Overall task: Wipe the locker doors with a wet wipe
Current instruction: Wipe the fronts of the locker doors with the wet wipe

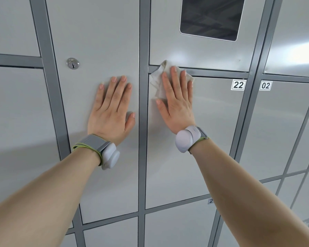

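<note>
Grey metal locker doors fill the view. My right hand (177,98) lies flat with fingers spread, pressing a crumpled white wet wipe (158,82) against the top left corner of the locker door marked 22 (212,131). The wipe's upper edge overlaps the darker frame bar above that door. My left hand (112,107) rests flat and open on the tall door (100,32) to the left, below its round key lock (72,63). It holds nothing. Both wrists wear grey bands with white pods.
Above door 22 is a door with a dark rounded window (211,16). A door labelled 02 (282,131) lies to the right. Dark grey frame bars (143,157) separate all doors. More doors continue below and to the left.
</note>
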A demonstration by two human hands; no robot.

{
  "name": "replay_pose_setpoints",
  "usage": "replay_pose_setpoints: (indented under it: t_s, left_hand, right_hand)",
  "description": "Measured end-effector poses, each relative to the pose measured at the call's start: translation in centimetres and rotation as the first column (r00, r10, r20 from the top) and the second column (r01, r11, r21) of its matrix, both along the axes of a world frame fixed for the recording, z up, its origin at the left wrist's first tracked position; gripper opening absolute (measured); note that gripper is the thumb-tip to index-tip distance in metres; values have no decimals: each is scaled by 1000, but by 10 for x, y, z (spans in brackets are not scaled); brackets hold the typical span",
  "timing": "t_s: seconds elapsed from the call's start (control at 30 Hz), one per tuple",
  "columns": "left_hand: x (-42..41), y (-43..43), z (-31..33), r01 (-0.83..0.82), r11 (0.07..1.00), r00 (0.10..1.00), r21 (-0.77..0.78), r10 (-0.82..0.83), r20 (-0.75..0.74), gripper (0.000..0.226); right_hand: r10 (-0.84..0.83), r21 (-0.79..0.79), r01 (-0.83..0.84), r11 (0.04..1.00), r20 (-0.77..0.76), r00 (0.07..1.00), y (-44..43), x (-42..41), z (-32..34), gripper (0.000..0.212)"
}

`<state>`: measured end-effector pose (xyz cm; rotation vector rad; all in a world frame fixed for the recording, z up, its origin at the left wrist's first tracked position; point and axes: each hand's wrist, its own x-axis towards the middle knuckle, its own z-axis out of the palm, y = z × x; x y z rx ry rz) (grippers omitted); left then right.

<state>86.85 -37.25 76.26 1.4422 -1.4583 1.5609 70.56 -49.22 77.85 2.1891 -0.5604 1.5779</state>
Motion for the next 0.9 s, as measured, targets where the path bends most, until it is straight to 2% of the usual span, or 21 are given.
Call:
replay_pose_setpoints:
  t_s: [0.4, 0.53, 0.7, 0.9]
  left_hand:
    - [0, 3, 1, -14, 999, 1000, 33, 14, 3, 63]
    - [-1, 3, 2, -19, 999, 1000, 34, 19, 5, 63]
    - [-1, 3, 1, -13, 1000, 1000, 26, 13, 11, 62]
    - [1, 4, 2, 6, 999, 1000, 45, -6, 8, 68]
  right_hand:
    - [-28, -129, 1, 992, -209, 977, -5, -12, -50, 57]
    - [-39, -107, 23, 994, -150, 988, -10, -19, -55, 56]
    - [-31, 22, 32, 999, -24, 999, 1, -6, -33, 61]
    - [-2, 13, 2, 1000, -8, 1000, 10, 7, -8, 61]
